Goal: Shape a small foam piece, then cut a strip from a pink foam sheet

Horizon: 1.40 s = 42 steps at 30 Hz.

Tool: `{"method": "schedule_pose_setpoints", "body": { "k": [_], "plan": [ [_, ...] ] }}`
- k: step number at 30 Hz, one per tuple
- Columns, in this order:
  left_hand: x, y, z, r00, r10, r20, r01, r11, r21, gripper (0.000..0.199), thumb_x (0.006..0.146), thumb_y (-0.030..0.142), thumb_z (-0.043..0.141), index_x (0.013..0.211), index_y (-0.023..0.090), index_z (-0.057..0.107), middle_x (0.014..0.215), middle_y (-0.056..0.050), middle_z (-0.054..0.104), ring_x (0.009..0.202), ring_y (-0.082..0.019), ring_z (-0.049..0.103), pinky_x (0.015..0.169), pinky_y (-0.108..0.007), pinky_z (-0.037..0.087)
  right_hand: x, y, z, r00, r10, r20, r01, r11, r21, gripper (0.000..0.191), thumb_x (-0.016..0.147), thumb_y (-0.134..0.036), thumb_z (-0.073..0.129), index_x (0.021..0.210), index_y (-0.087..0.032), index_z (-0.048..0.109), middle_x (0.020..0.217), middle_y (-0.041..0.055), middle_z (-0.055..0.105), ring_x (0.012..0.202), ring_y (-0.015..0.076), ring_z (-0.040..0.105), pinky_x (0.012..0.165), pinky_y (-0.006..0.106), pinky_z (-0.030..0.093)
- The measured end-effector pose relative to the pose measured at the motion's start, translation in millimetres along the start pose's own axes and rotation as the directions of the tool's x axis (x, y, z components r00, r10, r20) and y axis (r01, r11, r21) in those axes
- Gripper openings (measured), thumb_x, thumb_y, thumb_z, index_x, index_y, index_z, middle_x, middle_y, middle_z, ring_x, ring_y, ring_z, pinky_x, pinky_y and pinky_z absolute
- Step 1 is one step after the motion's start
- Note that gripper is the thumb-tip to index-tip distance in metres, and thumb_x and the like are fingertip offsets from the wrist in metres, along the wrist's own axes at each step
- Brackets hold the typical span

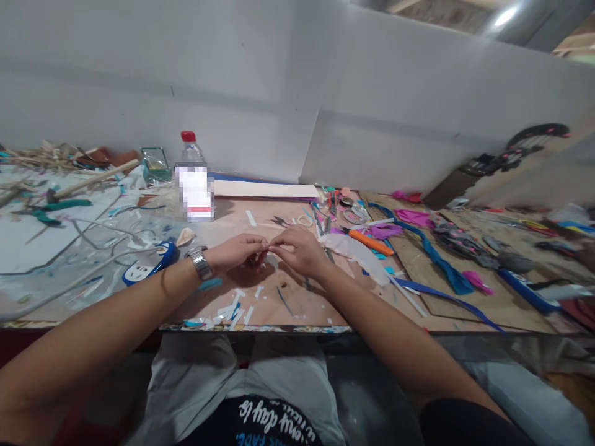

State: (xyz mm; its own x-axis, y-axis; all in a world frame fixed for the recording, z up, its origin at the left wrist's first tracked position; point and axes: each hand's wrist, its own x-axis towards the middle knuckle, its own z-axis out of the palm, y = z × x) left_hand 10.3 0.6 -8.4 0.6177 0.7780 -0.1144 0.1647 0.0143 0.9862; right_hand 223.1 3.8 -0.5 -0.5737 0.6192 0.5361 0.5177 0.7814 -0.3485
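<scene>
My left hand, with a metal-banded watch on its wrist, meets my right hand just above the middle of the table. Fingertips of both hands are pinched together around something small. A reddish bit shows beneath the left fingers, but the fingers hide what it is. Below the hands lie white paper strips and a thin dark strip. A curved translucent white sheet rests beside my right wrist.
Left are a blue-and-white power strip, a red-capped bottle and green-handled pliers. An orange-handled tool, tape rolls and blue ribbon lie right. A grey panel stands behind the table.
</scene>
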Motion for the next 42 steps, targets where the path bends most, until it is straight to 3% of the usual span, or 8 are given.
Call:
{"method": "schedule_pose_setpoints", "body": {
  "k": [6, 17, 23, 27, 32, 34, 37, 42],
  "plan": [
    [-1.1, 0.0, -2.4, 0.990, 0.144, -0.010, -0.137, 0.961, 0.241, 0.040, 0.097, 0.052, 0.047, 0.079, 0.017, 0.056, 0.068, 0.001, 0.054, 0.060, -0.012, 0.047, 0.059, -0.025, 0.037, -0.3, 4.1, 1.9, 0.999, 0.048, -0.013, -0.048, 0.999, -0.012, 0.018, 0.091, -0.036, 0.071, 0.084, -0.019, 0.074, 0.084, 0.0057, 0.078, 0.082, 0.0205, 0.066, 0.082, 0.036, 0.041],
    [-1.7, 0.5, -2.9, 0.919, 0.392, -0.048, -0.234, 0.639, 0.733, 0.036, 0.100, 0.044, 0.044, 0.088, 0.019, 0.067, 0.080, -0.004, 0.065, 0.074, -0.017, 0.054, 0.070, -0.029, 0.035, -1.3, 0.9, 1.3, 0.996, 0.084, 0.008, -0.084, 0.996, 0.017, 0.011, 0.089, -0.028, 0.072, 0.082, -0.019, 0.072, 0.082, 0.0046, 0.075, 0.080, 0.0195, 0.064, 0.080, 0.034, 0.042],
    [-1.2, -0.8, -2.7, 0.964, 0.257, -0.064, -0.201, 0.869, 0.453, 0.039, 0.097, 0.051, 0.047, 0.085, 0.017, 0.064, 0.069, 0.000, 0.058, 0.064, -0.014, 0.049, 0.063, -0.026, 0.036, -1.1, -1.4, -0.8, 0.999, 0.048, -0.003, -0.048, 0.999, -0.008, 0.011, 0.091, -0.028, 0.067, 0.085, -0.019, 0.070, 0.083, 0.0056, 0.074, 0.082, 0.0208, 0.063, 0.081, 0.036, 0.042],
    [-0.4, -1.3, 0.0, 0.995, 0.077, -0.058, -0.068, 0.987, 0.146, 0.043, 0.096, 0.053, 0.047, 0.079, 0.016, 0.060, 0.067, -0.001, 0.056, 0.059, -0.012, 0.047, 0.058, -0.026, 0.036, -1.0, -3.9, -1.7, 1.000, 0.014, -0.001, -0.014, 1.000, -0.013, 0.011, 0.093, -0.028, 0.064, 0.087, -0.020, 0.068, 0.086, 0.0060, 0.073, 0.085, 0.0214, 0.063, 0.085, 0.038, 0.042],
    [-2.6, 3.0, 1.2, 0.993, -0.115, 0.034, 0.120, 0.964, -0.235, 0.032, 0.091, 0.046, 0.056, 0.085, 0.016, 0.061, 0.077, -0.004, 0.059, 0.066, -0.013, 0.052, 0.063, -0.027, 0.042, -0.6, -6.8, -3.5, 0.999, -0.048, 0.010, 0.048, 0.999, 0.019, 0.011, 0.095, -0.027, 0.059, 0.089, -0.020, 0.064, 0.087, 0.0063, 0.071, 0.085, 0.0209, 0.061, 0.086, 0.038, 0.041],
    [-3.5, 4.4, -0.6, 0.996, -0.067, 0.067, 0.077, 0.984, -0.162, 0.032, 0.090, 0.047, 0.058, 0.084, 0.016, 0.060, 0.075, -0.002, 0.057, 0.066, -0.013, 0.051, 0.062, -0.026, 0.041, -0.8, -6.6, -3.5, 0.998, -0.058, 0.013, 0.057, 0.998, 0.023, 0.012, 0.096, -0.028, 0.057, 0.089, -0.020, 0.063, 0.087, 0.0063, 0.070, 0.084, 0.0211, 0.060, 0.085, 0.038, 0.042],
    [-4.3, 5.8, -3.2, 0.992, 0.127, 0.027, -0.130, 0.975, 0.180, 0.037, 0.095, 0.048, 0.053, 0.077, 0.017, 0.059, 0.069, 0.000, 0.054, 0.064, -0.013, 0.048, 0.063, -0.027, 0.038, -1.0, -5.1, -2.6, 0.999, -0.046, 0.022, 0.046, 0.999, 0.012, 0.012, 0.095, -0.028, 0.056, 0.088, -0.020, 0.062, 0.086, 0.0069, 0.069, 0.084, 0.0217, 0.060, 0.083, 0.037, 0.042],
    [-4.2, 6.7, -2.7, 0.902, 0.431, -0.021, -0.284, 0.630, 0.722, 0.030, 0.099, 0.041, 0.049, 0.090, 0.019, 0.068, 0.083, -0.005, 0.067, 0.077, -0.018, 0.055, 0.072, -0.031, 0.037, -0.3, -4.9, -1.3, 0.998, 0.029, 0.060, -0.031, 0.999, 0.031, 0.010, 0.092, -0.024, 0.056, 0.086, -0.020, 0.062, 0.084, 0.0060, 0.069, 0.081, 0.0215, 0.060, 0.077, 0.035, 0.042]
  ]
}}
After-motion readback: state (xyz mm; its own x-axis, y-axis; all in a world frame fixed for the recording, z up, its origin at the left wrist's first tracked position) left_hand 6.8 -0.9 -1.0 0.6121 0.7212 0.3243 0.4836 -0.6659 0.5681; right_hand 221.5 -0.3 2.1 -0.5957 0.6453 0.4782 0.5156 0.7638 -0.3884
